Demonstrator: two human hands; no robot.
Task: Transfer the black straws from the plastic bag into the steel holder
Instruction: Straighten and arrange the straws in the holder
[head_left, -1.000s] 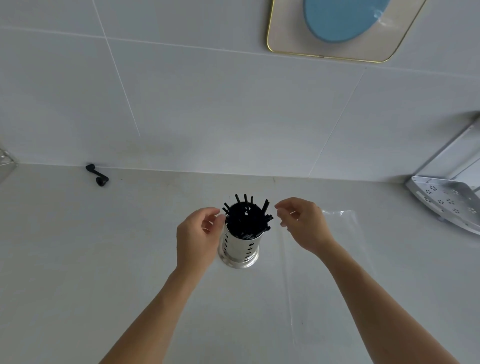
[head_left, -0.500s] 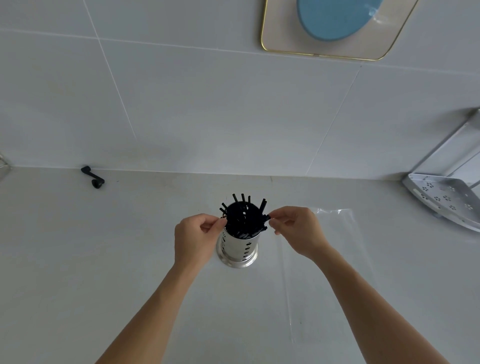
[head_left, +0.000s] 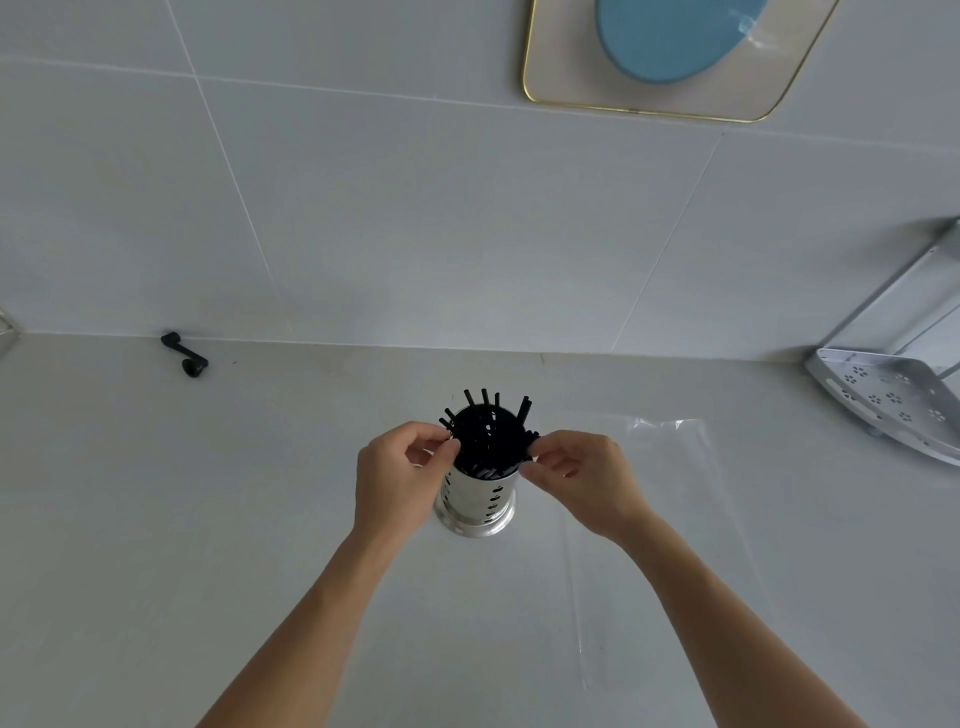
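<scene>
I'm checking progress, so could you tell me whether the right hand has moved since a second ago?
Yes. The right hand has closed in leftward onto the straws in the steel holder.

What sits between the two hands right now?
In the head view, the steel holder packed with black straws stands between the left hand and right hand.

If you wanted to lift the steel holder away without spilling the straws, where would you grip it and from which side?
Probably the steel holder by its bare perforated wall, below the rim, one hand wrapping it from the side. It stands upright on a flared base, and the black straws fan out over the rim, so coming from above would knock them. The left hand is already alongside.
</scene>
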